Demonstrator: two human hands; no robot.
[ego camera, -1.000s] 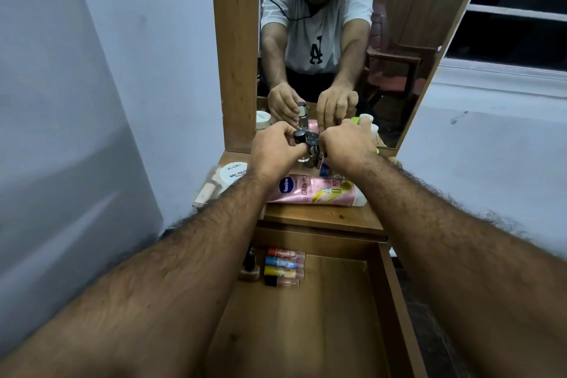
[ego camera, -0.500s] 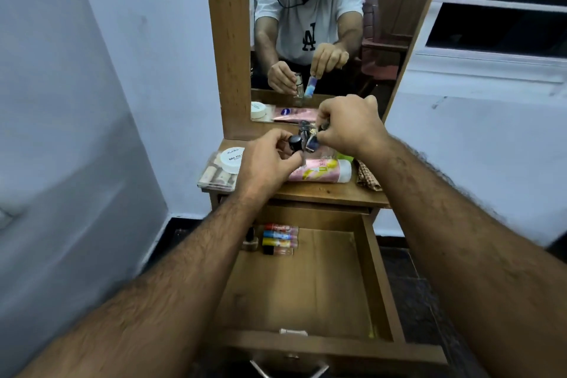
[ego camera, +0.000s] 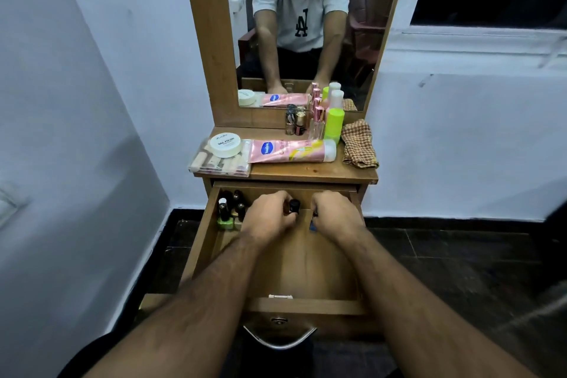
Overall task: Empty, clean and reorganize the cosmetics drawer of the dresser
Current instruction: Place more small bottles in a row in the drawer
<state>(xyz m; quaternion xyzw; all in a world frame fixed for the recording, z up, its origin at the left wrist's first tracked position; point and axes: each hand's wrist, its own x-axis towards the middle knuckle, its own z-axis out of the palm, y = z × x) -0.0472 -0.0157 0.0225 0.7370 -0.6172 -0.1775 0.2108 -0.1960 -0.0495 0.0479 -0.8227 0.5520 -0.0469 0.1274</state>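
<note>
The wooden drawer (ego camera: 211, 224) of the dresser is pulled out. Both my hands are inside it near the back. My left hand (ego camera: 270, 218) is closed around a small bottle with a black cap (ego camera: 294, 205). My right hand (ego camera: 334, 213) is closed on a small blue item (ego camera: 313, 225), mostly hidden by the fingers. Several nail polish bottles (ego camera: 230, 209) stand in the drawer's back left corner. On the dresser top lie a pink lotion tube (ego camera: 291, 150), a white nail polish remover jar (ego camera: 225, 144) on a clear box, and small bottles (ego camera: 296, 121).
A lime green bottle (ego camera: 334, 124) and a checked cloth (ego camera: 359, 144) sit at the right of the top. The mirror (ego camera: 306, 24) reflects the person. The drawer's metal handle (ego camera: 279, 339) is near me. White walls stand left and right, dark floor below.
Both hands came down from the dresser top into the drawer, carrying the small bottles. The view has tilted down and pulled back.
</note>
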